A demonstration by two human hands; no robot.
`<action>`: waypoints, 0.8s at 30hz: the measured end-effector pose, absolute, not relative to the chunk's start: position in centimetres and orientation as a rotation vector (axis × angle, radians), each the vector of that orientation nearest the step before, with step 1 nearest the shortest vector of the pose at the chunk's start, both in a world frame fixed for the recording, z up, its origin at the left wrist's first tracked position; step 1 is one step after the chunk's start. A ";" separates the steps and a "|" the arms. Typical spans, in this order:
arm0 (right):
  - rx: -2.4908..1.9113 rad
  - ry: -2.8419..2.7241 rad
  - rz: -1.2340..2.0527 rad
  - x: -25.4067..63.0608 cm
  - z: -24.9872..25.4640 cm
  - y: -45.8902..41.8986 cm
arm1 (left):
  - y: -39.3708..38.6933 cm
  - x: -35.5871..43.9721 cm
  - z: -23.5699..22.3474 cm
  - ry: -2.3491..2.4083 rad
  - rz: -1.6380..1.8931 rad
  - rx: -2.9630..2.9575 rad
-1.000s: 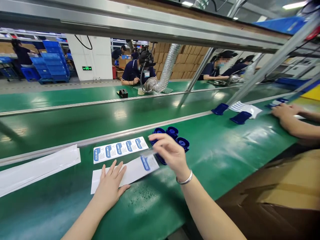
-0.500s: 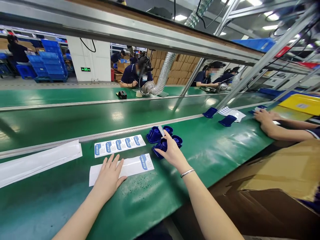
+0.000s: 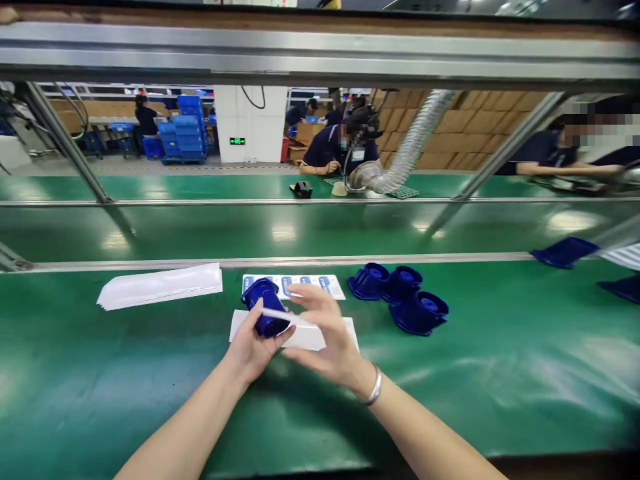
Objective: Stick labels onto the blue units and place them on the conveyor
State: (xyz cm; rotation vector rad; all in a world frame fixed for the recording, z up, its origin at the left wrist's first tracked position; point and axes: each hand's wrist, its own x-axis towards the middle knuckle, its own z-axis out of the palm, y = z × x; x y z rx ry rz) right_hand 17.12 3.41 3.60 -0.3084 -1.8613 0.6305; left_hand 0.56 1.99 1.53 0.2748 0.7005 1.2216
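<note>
My left hand (image 3: 255, 350) is wrapped round a dark blue plastic cup-like part (image 3: 267, 303), which is tilted above the label sheets. Close beside it, my right hand (image 3: 325, 333) is blurred by motion, with a thin white stick-like tool (image 3: 280, 315) held at its fingers. The tool crosses in front of the blue part. Below the hands lies a mostly bare white label sheet (image 3: 305, 338), partly covered by my right hand. A sheet of blue and white labels (image 3: 333, 285) lies just behind, partly hidden by the blue part and fingers.
Right of my hands stand several more blue parts (image 3: 420, 313) on the green bench mat (image 3: 450, 400). A stack of white strips (image 3: 160, 287) lies to the left. A metal rail (image 3: 190, 263) runs behind, and a metal beam (image 3: 320, 53) spans overhead. Across the bench sits a co-worker (image 3: 335, 150).
My right hand has come left from the cluster of blue parts, and one part is now in my left hand. My left hand has lifted off the label sheet. The view has turned right-to-left.
</note>
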 end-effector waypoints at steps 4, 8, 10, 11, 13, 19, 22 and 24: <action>-0.539 -1.360 1.018 17.0 3.8 5.1 | 2.8 -1.2 1.1 0.772 1.302 0.324; -0.643 -0.998 1.414 17.5 2.3 6.1 | 2.7 -1.1 0.5 0.824 1.298 0.385; -0.658 -0.919 1.533 17.8 1.5 6.1 | 2.5 -1.0 0.2 0.856 1.272 0.422; -0.671 -0.902 1.572 18.0 1.3 6.0 | 2.4 -1.0 0.0 0.865 1.256 0.451; -0.707 -0.888 1.620 18.2 1.1 5.8 | 2.2 -0.9 -0.2 0.864 1.218 0.523; -0.787 -0.891 1.698 18.4 1.3 5.6 | 2.1 -0.8 -0.1 0.858 1.159 0.535; -0.642 -0.926 1.731 18.6 1.4 5.6 | 2.1 -0.8 -0.2 0.869 1.130 0.518; -0.421 -1.044 1.763 18.7 1.4 5.5 | 2.1 -0.8 -0.2 0.875 1.120 0.525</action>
